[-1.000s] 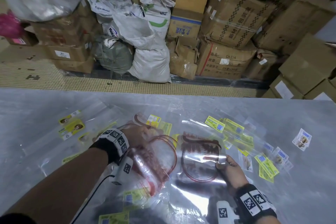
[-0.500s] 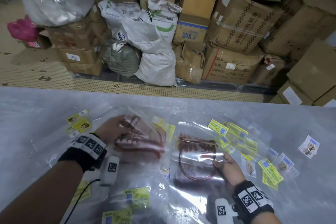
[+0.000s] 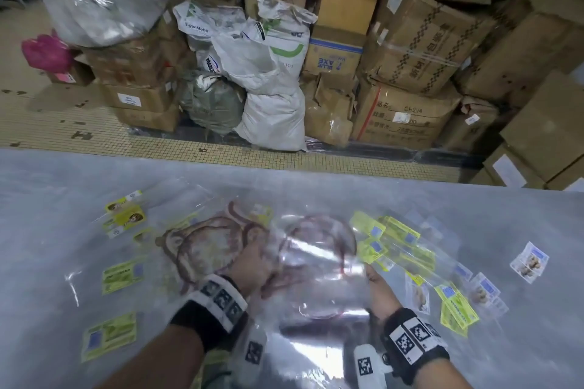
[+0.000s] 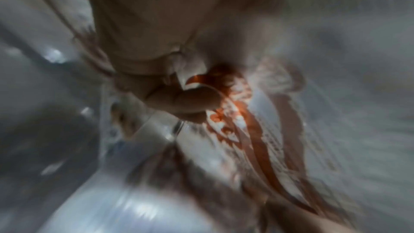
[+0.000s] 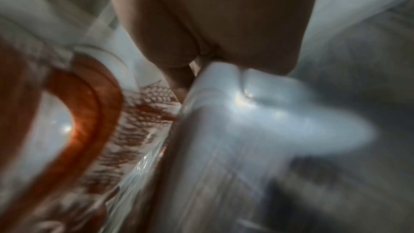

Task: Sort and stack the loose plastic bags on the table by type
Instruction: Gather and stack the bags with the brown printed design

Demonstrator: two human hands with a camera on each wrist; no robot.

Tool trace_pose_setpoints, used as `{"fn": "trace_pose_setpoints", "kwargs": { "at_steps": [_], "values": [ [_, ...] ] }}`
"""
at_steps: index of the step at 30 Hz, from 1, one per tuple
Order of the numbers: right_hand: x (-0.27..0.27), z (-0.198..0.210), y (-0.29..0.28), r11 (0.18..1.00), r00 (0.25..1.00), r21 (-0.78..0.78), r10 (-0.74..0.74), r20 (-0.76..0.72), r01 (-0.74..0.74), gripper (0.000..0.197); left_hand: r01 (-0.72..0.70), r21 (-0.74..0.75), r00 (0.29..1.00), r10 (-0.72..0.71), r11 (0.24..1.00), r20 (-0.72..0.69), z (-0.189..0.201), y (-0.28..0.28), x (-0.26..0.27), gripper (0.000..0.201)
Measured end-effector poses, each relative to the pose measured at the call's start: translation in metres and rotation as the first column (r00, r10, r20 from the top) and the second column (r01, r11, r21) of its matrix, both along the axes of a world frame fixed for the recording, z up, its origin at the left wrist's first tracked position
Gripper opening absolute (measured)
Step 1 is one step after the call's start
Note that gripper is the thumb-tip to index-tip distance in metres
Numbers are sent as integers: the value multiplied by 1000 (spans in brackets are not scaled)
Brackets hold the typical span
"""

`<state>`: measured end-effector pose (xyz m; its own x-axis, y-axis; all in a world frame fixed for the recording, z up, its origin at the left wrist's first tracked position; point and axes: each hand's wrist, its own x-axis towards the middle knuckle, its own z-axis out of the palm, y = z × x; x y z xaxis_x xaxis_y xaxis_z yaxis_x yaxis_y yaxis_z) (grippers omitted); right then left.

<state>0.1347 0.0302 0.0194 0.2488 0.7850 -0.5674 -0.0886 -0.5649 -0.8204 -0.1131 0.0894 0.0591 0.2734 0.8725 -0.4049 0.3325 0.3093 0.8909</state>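
The left hand (image 3: 252,265) has swung in from the left and now sits close beside the red-printed clear bag (image 3: 319,265), bringing its bundle of red-ringed bags (image 3: 208,249) along; a second ago that bundle lay further left of it. In the left wrist view the thumb (image 4: 190,102) pinches the printed plastic. The red-printed clear bag itself has lifted and billowed, its print now blurred under glare. The right hand (image 3: 380,292) has slid up along that bag's right edge, pinching it.
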Motion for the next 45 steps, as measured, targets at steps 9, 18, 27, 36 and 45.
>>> {"fn": "trace_pose_setpoints", "kwargs": {
  "at_steps": [9, 18, 27, 36, 45],
  "values": [
    [8, -8, -1, 992, 999, -124, -20, -44, 14, 38, -182, 176, 909, 234, 967, -346, -51, -49, 44, 66],
    [11, -18, -3, 986, 977, 50, 163, -141, -157, 35, -80, 52, 755, 95, 995, -649, -54, -50, 57, 81],
    [40, -11, 4, 980, 868, 190, 141, -477, -55, 47, -336, -169, 942, 333, 926, -46, -28, -33, 61, 9],
    [35, -11, 16, 974, 974, 64, 219, -49, -216, 57, -397, -91, 907, 375, 913, -189, -51, -34, 71, 60],
    [33, -5, 19, 926, 929, 71, 368, 47, -371, 75, -431, -181, 902, 415, 884, -117, -44, -31, 74, 24]
  ]
}}
